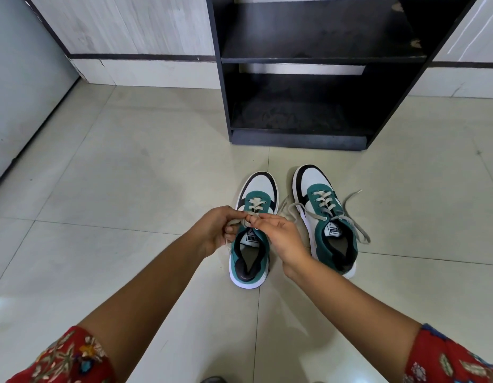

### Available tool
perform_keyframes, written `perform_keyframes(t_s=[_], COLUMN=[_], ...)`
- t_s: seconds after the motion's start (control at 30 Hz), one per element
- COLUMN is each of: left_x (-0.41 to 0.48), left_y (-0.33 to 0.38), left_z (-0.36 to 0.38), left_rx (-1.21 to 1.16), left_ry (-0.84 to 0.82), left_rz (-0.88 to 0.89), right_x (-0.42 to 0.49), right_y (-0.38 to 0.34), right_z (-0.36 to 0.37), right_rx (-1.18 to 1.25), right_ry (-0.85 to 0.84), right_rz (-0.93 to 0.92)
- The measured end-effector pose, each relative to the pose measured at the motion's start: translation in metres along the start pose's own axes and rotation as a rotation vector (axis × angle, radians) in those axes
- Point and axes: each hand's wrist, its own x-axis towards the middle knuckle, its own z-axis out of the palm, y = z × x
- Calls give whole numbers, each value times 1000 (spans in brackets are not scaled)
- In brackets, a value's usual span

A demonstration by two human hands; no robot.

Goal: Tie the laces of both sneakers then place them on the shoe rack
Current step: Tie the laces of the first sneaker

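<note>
Two teal, white and black sneakers stand side by side on the tiled floor, toes pointing at the rack. Over the left sneaker (253, 261) my left hand (217, 230) pinches its grey lace (246, 221) at the top eyelets. My right hand (281, 236) holds the same lace from the other side, with a loop around a fingertip. On the right sneaker (325, 217) the lace (353, 219) lies loose, its ends spread over the floor on both sides. The black shoe rack (303, 62) stands straight ahead with two shelves that hold nothing.
Pale glossy floor tiles (129, 189) surround the sneakers. A grey wall or door panel (24, 78) runs along the left. A tiled wall with a dark stripe (134, 56) stands behind the rack. A small dark object (212, 380) shows at the bottom edge.
</note>
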Motion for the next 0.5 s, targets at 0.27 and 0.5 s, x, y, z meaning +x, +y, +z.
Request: perform_keyframes(t_s=[0.27,0.5], left_x=[3,11], left_y=[0,-11], left_z=[-11,-29], left_rx=[40,-150], left_ry=[94,88], left_rz=[9,-161], right_x=[-5,-6], right_y=[-10,2], right_z=[-10,-29], right_rx=[53,8], right_ry=[36,139], right_rz=[127,196])
